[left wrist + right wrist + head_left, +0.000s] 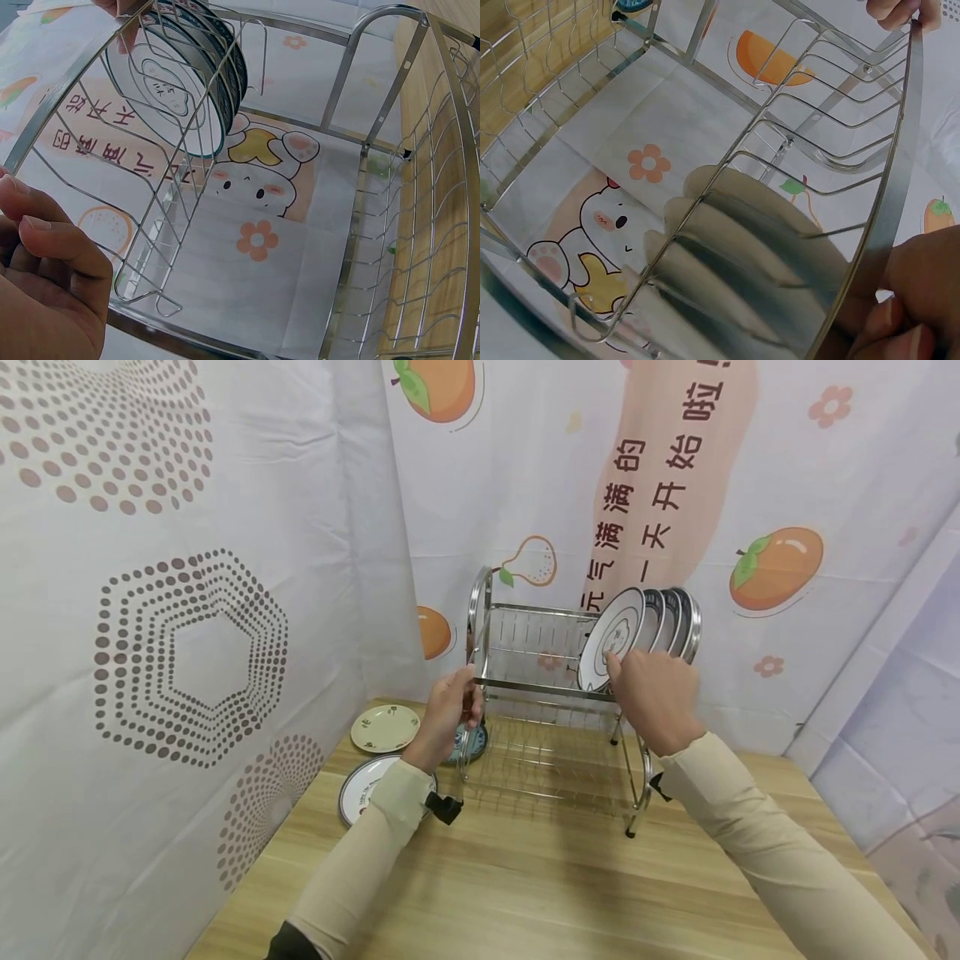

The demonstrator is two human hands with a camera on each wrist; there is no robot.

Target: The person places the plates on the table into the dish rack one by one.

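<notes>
A two-tier metal dish rack [543, 687] stands on the wooden table. My left hand [448, 710] grips the front left end of its upper rail, fingers curled in the left wrist view. At the right end of the upper tier, my right hand [656, 697] pinches the lower front edge of a white plate with a dark rim [613, 639], its thumb against the plate's face. That plate leans in the wires, with several dark-rimmed plates [681, 620] upright behind it. In the right wrist view, the rail partly hides my right fingers [904, 334].
Left of the rack, a cream plate [385, 728] and a white plate [356, 789] lie flat on the table. A blue patterned dish [474, 743] sits behind my left wrist. Printed curtains [517, 468] hang close behind and at both sides.
</notes>
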